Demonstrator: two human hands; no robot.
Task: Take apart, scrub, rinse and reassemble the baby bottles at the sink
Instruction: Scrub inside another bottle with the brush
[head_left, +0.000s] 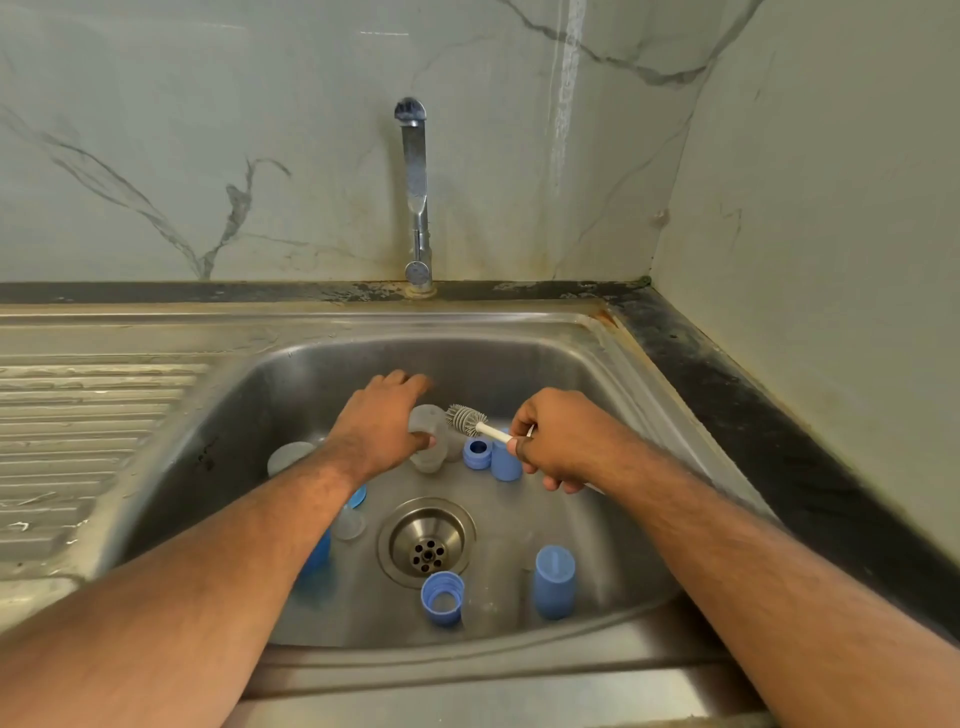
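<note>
No text, label, brand, number or sign can be read anywhere in the view (the blue bottle cap (555, 581) nearest the camera carries a small raised mark on its top, too faint to make out as a letter or figure). The clear bottle (429, 439) between the left fingers (410, 382) shows no legible measuring scale, and the white brush handle (492, 432) just beyond the right fingers (524, 447) bears no print that can be read.
</note>
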